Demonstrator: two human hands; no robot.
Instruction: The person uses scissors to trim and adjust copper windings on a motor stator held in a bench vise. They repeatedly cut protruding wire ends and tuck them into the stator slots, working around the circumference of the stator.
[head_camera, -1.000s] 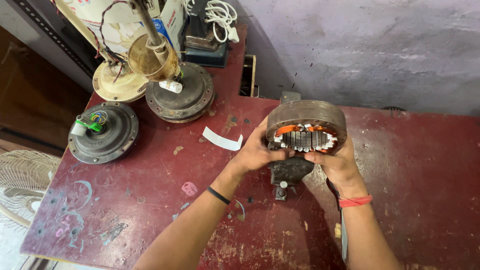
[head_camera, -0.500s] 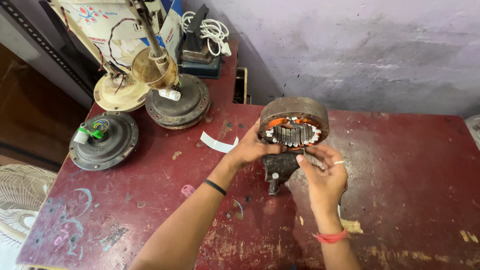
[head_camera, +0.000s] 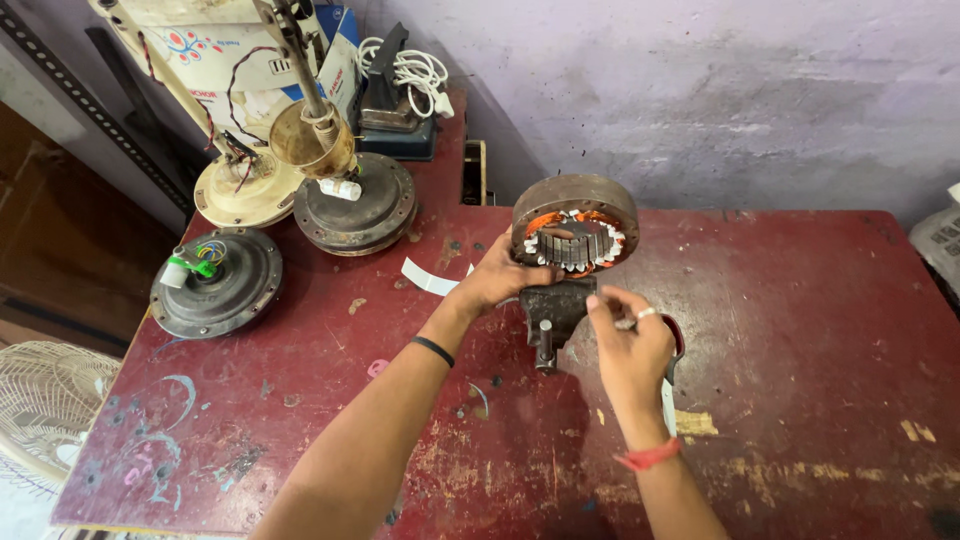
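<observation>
A round rusty fan-motor stator with orange copper windings and white slot liners stands on edge on a small dark bench vise on the red worktable. My left hand grips the stator's left rim and steadies it. My right hand, a ring on one finger and a red band at the wrist, hovers just below and right of the stator. Its fingers are loosely curled, off the stator, and nothing shows in them. A dark red-handled object lies partly hidden behind it.
At the left of the table lie a grey motor housing with coloured wires, a second housing with a brass cup and rod, and a cream base. A white cable coil sits at the back. A fan guard stands off the left edge.
My right hand has let go of the stator's right side and dropped back toward me. My left hand keeps its grip. The view has shifted slightly.
</observation>
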